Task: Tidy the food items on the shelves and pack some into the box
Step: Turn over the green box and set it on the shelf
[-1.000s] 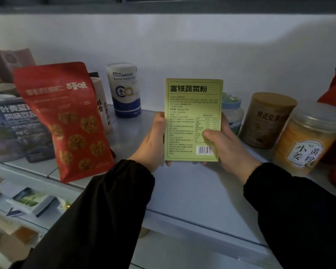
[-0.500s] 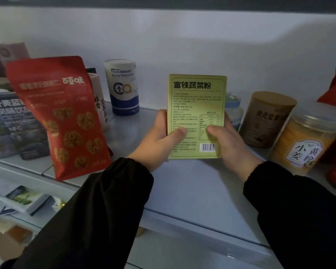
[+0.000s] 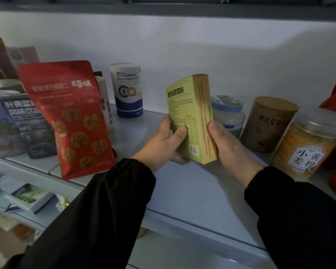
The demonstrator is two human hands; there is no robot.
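A yellow-green carton (image 3: pixel 190 115) with printed text and a barcode is held upright just above the grey shelf (image 3: pixel 192 193). It is turned so that its narrow side faces me. My left hand (image 3: pixel 163 144) grips its lower left edge, thumb across the printed face. My right hand (image 3: pixel 229 144) holds its right side with the thumb on the narrow side. No packing box is in view.
A red walnut pouch (image 3: pixel 70 121) stands at the left, with dark drink cartons (image 3: pixel 25 123) and a white-blue tub (image 3: pixel 127 90) behind. To the right stand a blue-lidded jar (image 3: pixel 229 113), a brown canister (image 3: pixel 268 123) and a clear jar of yellow powder (image 3: pixel 308 144). Lower shelves hold small packets (image 3: pixel 31 197).
The carton has been rotated from facing me flat to showing its narrow side. My left thumb came onto its printed face. Both hands stayed at about the same place.
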